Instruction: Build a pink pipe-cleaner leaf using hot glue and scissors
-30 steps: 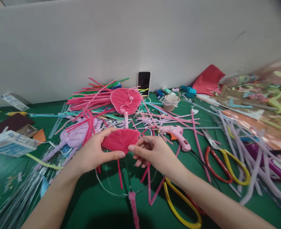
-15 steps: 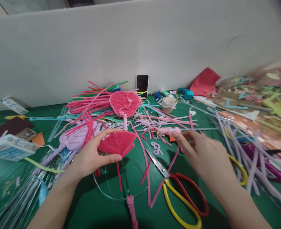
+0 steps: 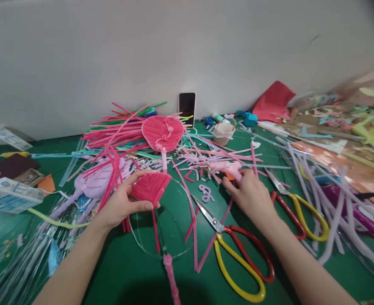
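Observation:
My left hand (image 3: 121, 203) pinches a folded, fan-shaped panel (image 3: 151, 186) of deep pink pipe cleaners between thumb and fingers, above the table. Below it lies a round wire hoop (image 3: 136, 241) with a pink wrapped handle (image 3: 171, 275). My right hand (image 3: 252, 195) is closed around the handle of a pink hot glue gun (image 3: 233, 168) with an orange trigger; its nozzle points left. Scissors (image 3: 218, 226) with one red and one yellow handle lie between my arms. A finished pink fan (image 3: 163, 133) with small flowers lies behind my left hand.
Loose pink pipe cleaners (image 3: 117, 133) are heaped at the back left, beside a lilac fan (image 3: 93, 180). A phone (image 3: 187, 108) leans on the wall near a paper cup (image 3: 224, 132). More scissors (image 3: 282, 188) and a purple tool (image 3: 358, 212) lie at right.
My right hand has gone from fingers at the glue gun to a grip around its handle. The pink panel has tilted slightly in my left hand.

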The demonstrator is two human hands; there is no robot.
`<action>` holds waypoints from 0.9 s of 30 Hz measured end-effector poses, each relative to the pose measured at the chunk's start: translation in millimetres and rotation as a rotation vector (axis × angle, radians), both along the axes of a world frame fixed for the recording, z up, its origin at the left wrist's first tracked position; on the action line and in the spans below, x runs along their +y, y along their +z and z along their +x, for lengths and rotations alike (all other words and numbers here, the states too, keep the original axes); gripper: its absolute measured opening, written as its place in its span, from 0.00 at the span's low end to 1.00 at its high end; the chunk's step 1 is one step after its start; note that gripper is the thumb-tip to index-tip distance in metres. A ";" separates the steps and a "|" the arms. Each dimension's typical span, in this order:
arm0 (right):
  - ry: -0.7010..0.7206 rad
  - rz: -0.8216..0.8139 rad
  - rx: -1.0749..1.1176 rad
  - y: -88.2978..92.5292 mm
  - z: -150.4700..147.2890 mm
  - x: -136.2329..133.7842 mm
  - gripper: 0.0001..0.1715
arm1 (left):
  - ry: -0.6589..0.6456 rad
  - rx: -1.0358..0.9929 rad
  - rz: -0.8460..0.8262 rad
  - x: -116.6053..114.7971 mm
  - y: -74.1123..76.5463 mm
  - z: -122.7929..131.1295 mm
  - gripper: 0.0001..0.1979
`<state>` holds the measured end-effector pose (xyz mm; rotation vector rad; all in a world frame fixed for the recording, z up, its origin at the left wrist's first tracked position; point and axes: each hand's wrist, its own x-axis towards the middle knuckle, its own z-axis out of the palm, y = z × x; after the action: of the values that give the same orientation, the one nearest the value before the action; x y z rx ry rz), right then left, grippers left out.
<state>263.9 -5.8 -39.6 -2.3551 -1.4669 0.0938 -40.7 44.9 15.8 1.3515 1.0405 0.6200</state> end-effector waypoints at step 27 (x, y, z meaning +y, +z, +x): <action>0.172 0.659 -0.143 55.6 -57.7 -50.8 0.13 | -0.021 0.040 0.111 4.1 -13.3 -4.1 0.38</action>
<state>206.2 -56.6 16.0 -1.7301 -1.4719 -0.4541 -44.8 49.0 2.5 1.4751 1.0358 0.6453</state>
